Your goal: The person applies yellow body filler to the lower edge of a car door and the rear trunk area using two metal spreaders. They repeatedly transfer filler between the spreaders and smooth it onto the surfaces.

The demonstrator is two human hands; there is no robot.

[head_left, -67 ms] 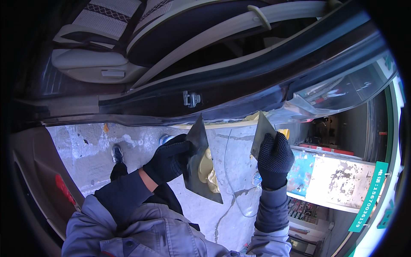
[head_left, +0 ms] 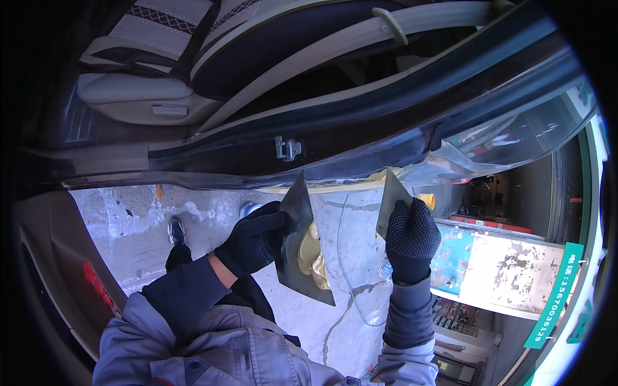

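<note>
- Through the head camera I observed both hands in dark gloves, on the outer side of an open vehicle doorway
- Left hand (head_left: 251,241): pinched the left edge of a dark flat plate (head_left: 295,222); some fingers were hidden behind the plate
- Plate: served as the carrier, held over the floor (head_left: 364,241) with its upper corner close to the vehicle body (head_left: 360,157); I could not confirm contact there
- Contents of the plate: a thick mound of cream paste (head_left: 312,254), folded and uneven, on the right part of the face
- Right hand (head_left: 413,241): fingers were closed on the lower right part of a thin spreader (head_left: 391,206), its upper tip at the cream-smeared body edge (head_left: 383,175); I could not tell whether it touched
- Yellow object (head_left: 426,200): stood beyond the right hand, partly covered by it; I could not read any contents
- Round blue-and-white item (head_left: 385,269): sat beside the right sleeve, partly hidden; its contents were not discernible
- Shelf unit (head_left: 454,316): located at lower right, holding rows of small items too small to identify
</note>
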